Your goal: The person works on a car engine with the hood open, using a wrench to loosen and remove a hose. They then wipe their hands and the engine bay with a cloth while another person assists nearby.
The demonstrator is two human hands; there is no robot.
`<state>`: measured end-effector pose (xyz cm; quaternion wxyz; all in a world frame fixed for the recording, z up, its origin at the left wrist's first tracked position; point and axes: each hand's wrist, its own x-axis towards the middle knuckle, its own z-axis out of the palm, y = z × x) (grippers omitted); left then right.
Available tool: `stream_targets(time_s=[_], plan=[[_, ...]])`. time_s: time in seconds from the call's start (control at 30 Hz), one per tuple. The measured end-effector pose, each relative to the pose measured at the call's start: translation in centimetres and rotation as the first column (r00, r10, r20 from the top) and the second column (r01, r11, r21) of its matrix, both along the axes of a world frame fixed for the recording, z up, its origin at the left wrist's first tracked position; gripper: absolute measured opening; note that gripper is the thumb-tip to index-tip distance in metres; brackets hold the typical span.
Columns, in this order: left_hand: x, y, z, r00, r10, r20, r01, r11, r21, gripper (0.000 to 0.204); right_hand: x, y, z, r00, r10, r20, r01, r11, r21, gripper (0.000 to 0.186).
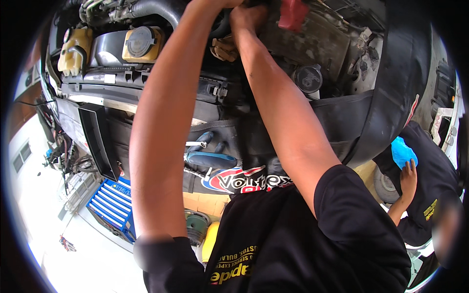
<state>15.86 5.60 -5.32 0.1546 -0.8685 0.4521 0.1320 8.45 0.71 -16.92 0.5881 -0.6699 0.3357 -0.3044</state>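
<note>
Both my arms reach up into an open engine bay. My left hand [220, 2] is mostly cut off by the top edge, its fingers out of sight. Beside it, my right hand [248, 18] reaches down among dark engine parts, and its fingers are hidden too. Whether either one holds anything does not show. A black hose [159, 10] curves close to my left forearm. Just below my right wrist is a tan, worn-looking part [224, 49]. Right of that hand a red piece [293, 14], its kind unclear, shows at the top edge.
Two yellowed reservoirs [78, 46] [155, 52] stand at the left, and a round black cap [309, 78] at the right. A dark protective cover [337, 117] drapes the front edge, with blue-handled tools [210, 158] in its pocket. A person with a blue cloth [404, 152] is at the right.
</note>
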Motion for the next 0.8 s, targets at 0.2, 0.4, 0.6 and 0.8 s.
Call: stream_targets(time_s=[0.2,0.4,0.6,0.8], plan=[[-3.4,-6.0,-1.4,0.736,0.655,-0.173,-0.667,0.656,-0.354,0.024,-1.6,-1.0,1.6,0.995,-0.003,-0.102,-0.005,0.997,-0.076,0.047],[-6.4,-8.3,-0.9,0.609,0.771,-0.186,-0.762,0.504,-0.407,0.028,-3.9,-0.1,4.1,0.987,-0.054,-0.153,0.043,0.997,-0.071,0.034],[1.0,-1.2,-0.5,0.984,-0.017,0.179,0.012,1.000,0.028,0.021,-3.7,-0.6,5.4,0.948,-0.163,-0.272,0.185,0.981,0.057,0.025],[3.4,7.0,4.0,0.754,-0.394,0.525,0.519,0.847,-0.109,0.020,-3.6,-1.4,5.5,0.923,-0.200,-0.329,0.245,0.964,0.101,0.024]])
